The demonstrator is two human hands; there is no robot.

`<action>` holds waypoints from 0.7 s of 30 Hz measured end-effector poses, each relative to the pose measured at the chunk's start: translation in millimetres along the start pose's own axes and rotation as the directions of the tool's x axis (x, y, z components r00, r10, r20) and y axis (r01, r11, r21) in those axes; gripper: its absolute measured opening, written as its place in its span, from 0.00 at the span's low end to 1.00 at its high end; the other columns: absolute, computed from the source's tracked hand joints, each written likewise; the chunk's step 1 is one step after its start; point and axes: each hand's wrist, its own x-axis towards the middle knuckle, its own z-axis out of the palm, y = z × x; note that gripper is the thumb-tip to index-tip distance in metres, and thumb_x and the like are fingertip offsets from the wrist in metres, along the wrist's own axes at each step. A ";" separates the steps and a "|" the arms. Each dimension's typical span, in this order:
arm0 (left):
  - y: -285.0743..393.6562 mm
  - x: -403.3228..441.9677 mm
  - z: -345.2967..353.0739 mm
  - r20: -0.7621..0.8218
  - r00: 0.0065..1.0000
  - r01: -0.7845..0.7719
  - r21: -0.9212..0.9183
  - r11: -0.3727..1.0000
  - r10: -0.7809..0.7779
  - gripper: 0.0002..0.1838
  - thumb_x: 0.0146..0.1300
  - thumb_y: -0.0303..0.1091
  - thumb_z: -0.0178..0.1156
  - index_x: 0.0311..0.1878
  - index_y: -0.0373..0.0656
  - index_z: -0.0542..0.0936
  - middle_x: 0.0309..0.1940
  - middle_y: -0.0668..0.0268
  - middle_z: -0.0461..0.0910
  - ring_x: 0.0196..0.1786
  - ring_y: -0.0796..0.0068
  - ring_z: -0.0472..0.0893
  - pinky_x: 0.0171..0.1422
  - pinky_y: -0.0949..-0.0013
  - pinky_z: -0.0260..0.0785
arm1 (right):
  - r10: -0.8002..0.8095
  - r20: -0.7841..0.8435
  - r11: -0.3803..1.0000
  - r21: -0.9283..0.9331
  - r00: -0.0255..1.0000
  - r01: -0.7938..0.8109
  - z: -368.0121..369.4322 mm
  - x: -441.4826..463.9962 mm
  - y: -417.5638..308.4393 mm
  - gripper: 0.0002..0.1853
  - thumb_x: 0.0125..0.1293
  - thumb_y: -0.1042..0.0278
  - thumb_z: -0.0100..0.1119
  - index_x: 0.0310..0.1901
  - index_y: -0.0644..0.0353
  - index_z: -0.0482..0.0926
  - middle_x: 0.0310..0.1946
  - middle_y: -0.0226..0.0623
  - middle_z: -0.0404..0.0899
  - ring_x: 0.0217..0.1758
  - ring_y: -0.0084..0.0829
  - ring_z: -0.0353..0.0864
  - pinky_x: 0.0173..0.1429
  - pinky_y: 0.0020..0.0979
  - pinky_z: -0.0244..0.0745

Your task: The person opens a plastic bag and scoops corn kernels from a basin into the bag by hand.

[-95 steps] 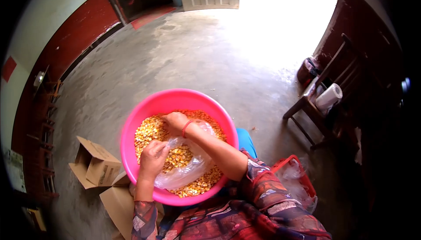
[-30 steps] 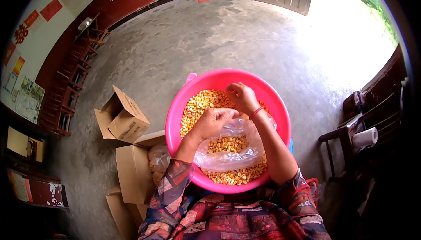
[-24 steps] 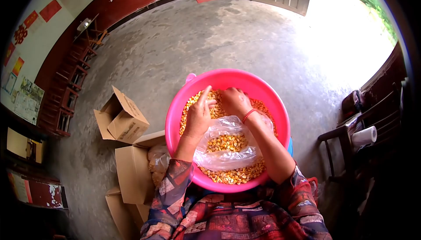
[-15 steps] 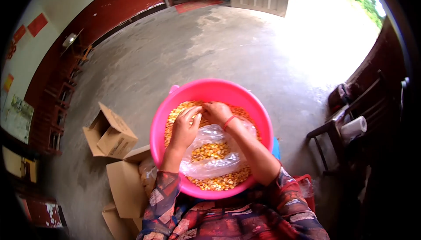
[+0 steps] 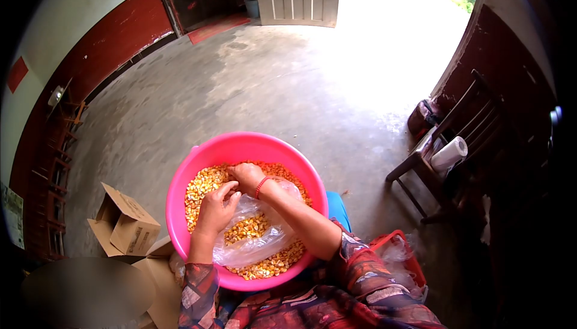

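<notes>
A large pink basin (image 5: 180, 227) holds loose yellow corn kernels (image 5: 204, 185). On the kernels lies a clear plastic bag (image 5: 240, 257), with more kernels showing in its middle. My left hand (image 5: 217, 210) is over the basin's left half at the bag's edge, thumb and fingers bent close together. Touching or nearly touching it, my right hand (image 5: 246, 176) reaches across the bag with curled fingers low at the kernels. A red bracelet (image 5: 261, 187) circles the right wrist. Whatever sits between the fingertips of either hand is too small or hidden to make out.
Open cardboard boxes (image 5: 135, 224) stand left of the basin, partly behind a blurred patch. At right are a wooden chair (image 5: 415, 164) with a white paper roll (image 5: 449, 153) and a red basket (image 5: 415, 266) with plastic bags. A blue surface (image 5: 338, 209) shows beside the basin.
The view has turned right and up, so the basin appears lower and further left. My hands stay close together over the kernels, and a blurred patch now covers the lower left.
</notes>
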 end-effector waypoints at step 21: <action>3.3 -1.4 -1.9 0.052 0.999 0.009 0.022 1.000 -0.010 0.16 0.58 0.31 0.59 0.50 0.37 0.76 0.33 0.51 0.82 0.38 0.58 0.83 0.45 0.62 0.75 | -0.024 0.026 0.999 0.038 0.999 0.023 -6.8 -2.5 -2.7 0.17 0.48 0.59 0.63 0.36 0.61 0.73 0.28 0.50 0.79 0.36 0.50 0.81 0.39 0.46 0.76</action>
